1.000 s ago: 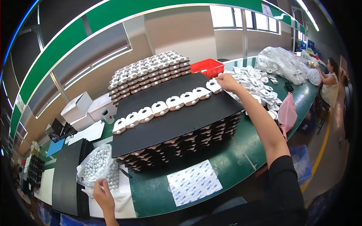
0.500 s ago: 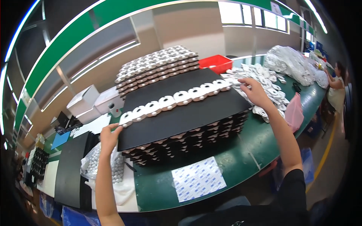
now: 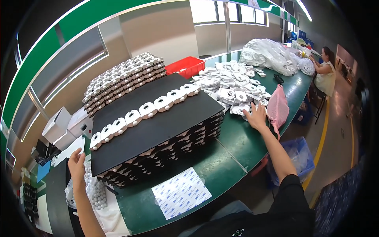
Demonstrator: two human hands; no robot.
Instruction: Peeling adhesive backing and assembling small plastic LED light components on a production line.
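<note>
A row of white plastic parts (image 3: 147,110), each with a round hole, runs across a black sheet (image 3: 158,136). This sheet tops a stack of similar sheets with white parts between the layers. My left hand (image 3: 77,166) is just off the stack's left corner, thumb and fingers apart, with nothing visible in it. To the right of the stack, a heap of loose white parts (image 3: 227,81) covers the green table. My right hand (image 3: 257,117) is at the heap's near edge, fingers spread over the parts. Whether its fingertips touch one I cannot tell.
Behind stands another layered stack (image 3: 122,81) beside a red bin (image 3: 192,66). A pink cloth-like item (image 3: 278,106) lies right of my hand. A printed white sheet (image 3: 181,192) lies in front, a bag of white balls (image 3: 96,189) at left. A person (image 3: 325,73) sits far right.
My right hand has left the right end of the row and moved to the heap. My left hand has come away from the row's left end. The view has turned right.
</note>
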